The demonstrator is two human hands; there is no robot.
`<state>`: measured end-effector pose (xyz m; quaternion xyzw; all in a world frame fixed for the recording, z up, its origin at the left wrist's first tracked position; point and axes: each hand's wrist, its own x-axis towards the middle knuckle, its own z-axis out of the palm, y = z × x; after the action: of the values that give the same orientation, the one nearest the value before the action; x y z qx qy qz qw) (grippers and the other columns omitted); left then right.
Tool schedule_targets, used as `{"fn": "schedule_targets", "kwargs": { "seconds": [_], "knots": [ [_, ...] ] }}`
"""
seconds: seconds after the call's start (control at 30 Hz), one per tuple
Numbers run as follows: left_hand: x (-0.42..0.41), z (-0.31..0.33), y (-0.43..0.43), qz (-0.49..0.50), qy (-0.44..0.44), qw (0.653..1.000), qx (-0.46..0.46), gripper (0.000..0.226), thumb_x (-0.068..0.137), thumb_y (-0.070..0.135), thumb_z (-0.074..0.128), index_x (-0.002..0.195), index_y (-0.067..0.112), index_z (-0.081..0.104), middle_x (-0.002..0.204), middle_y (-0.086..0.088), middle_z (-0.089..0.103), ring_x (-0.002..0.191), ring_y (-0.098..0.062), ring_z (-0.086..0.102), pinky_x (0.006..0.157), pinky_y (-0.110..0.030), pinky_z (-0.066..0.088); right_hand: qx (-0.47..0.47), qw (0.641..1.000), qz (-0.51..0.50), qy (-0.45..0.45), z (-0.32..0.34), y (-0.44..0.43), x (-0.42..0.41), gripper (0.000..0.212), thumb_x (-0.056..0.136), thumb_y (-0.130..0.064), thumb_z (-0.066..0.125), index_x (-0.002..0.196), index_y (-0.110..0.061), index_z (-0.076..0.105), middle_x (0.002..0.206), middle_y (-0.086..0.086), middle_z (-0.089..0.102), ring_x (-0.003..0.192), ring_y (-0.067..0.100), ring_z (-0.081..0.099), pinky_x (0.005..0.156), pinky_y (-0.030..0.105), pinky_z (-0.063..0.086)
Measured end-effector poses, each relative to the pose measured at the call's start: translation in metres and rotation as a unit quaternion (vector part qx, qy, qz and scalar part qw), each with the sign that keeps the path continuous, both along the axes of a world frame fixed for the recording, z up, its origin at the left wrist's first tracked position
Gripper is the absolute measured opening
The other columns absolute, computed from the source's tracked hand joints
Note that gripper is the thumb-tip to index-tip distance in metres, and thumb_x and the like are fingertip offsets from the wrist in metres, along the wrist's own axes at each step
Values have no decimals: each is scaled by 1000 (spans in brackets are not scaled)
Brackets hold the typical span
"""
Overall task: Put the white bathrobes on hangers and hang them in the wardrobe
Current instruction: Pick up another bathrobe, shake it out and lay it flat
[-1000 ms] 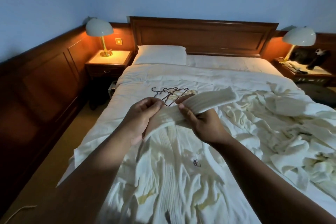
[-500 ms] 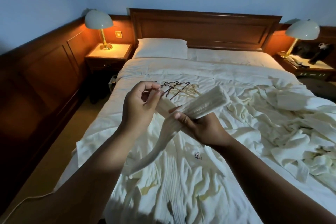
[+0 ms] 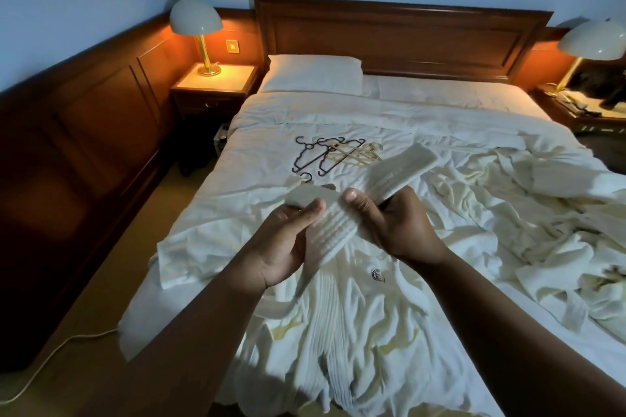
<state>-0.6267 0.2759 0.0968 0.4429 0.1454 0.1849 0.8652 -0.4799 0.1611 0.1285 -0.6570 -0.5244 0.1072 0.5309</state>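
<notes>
The bed (image 3: 257, 132) carries all the things of the task. 1 white bathrobe (image 3: 355, 332) lies spread and wrinkled at the foot edge, just under the hands, with its small emblem up. A second heap of white robe cloth (image 3: 508, 213) lies along the right side of the bed. The hangers (image 3: 335, 154), some dark and some pale, lie in a loose pile in the middle of the bed, nearer to the headboard and apart from both robes. No robe is on a hanger yet, and the wardrobe is not in view.

The step in hand seems to be the folding of the robe belt (image 3: 389, 173). The right hand (image 3: 396, 223) grasps the folded bundle, fingers curled round it and thumb on top. The left hand (image 3: 288, 247) pinches the next part of the belt between thumb and fingers, and a loose tail runs from it down to the robe below.

To do this well, I think each new fold should have the same length as the bundle, with the edges kept in line. The tail should come free of the robe first, so it does not drag the cloth. Then the belt can lie beside the hangers, and 1 hanger can be taken.
</notes>
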Motion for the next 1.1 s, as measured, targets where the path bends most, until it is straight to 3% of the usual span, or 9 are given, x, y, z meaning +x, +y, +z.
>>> {"fn": "schedule_targets", "kwargs": {
  "seconds": [0.1,0.3,0.43,0.57,0.67,0.8,0.97,1.03,1.1],
  "knots": [
    [-5,5,-7,8,65,995,78,47,77,29,80,116,4,70,122,-21,67,116,-33,64,103,-45,49,-34,999,-24,16,-5,2,-4,50,94,-45,59,58,-10,56,48,2,56,42,5,53,45,21,37],
    [-9,7,-12,62,194,911,359,27,91,37,70,105,15,72,100,-1,76,95,-13,72,90,-37,56,-165,968,-184,50,-40,20,17,32,91,-50,65,99,-22,53,78,-6,63,68,4,59,56,23,38],
    [-13,-5,-5,140,271,893,330,32,89,50,67,98,20,71,91,0,76,85,-16,73,86,-49,58,-118,970,-212,24,-70,-6,-11,27,90,-41,69,90,-22,50,72,-5,55,62,6,53,56,23,40],
    [-15,-5,-5,167,276,906,275,33,85,53,69,99,23,72,94,3,76,90,-14,73,91,-50,56,-288,957,28,30,-97,-28,-48,36,98,-45,53,82,-15,65,73,-7,64,69,6,61,77,38,53],
    [-10,0,-11,158,259,927,221,31,87,44,72,101,16,74,96,-1,77,93,-18,73,95,-49,55,-398,911,53,97,-121,-28,-52,43,100,-47,52,139,-29,49,128,-15,59,105,1,60,103,29,45],
    [-12,-3,-10,152,304,922,187,24,86,36,76,97,16,74,91,-2,78,88,-22,75,92,-49,57,-237,955,-157,85,-121,-20,-29,95,90,-54,62,159,-25,2,166,-3,16,149,18,28,118,36,29],
    [-9,-13,-26,32,370,922,110,33,82,37,79,103,12,73,91,-9,77,86,-28,75,93,-47,56,-223,973,24,-49,-103,-20,-9,54,95,-26,64,146,-20,48,150,-13,36,137,-3,29,117,20,26],
    [-4,-21,-27,41,371,921,112,38,87,40,74,105,7,73,91,-10,77,86,-28,74,91,-43,57,-249,964,89,21,-104,-23,-6,18,98,-17,58,108,-22,73,114,-8,69,112,7,60,104,35,48],
    [-3,-38,-10,98,374,917,97,51,91,45,67,116,0,66,91,-14,74,86,-32,73,85,-42,56,-278,932,133,189,-103,-32,6,26,99,-13,55,80,-15,71,79,0,70,90,28,69,90,47,55]
  ]
}}
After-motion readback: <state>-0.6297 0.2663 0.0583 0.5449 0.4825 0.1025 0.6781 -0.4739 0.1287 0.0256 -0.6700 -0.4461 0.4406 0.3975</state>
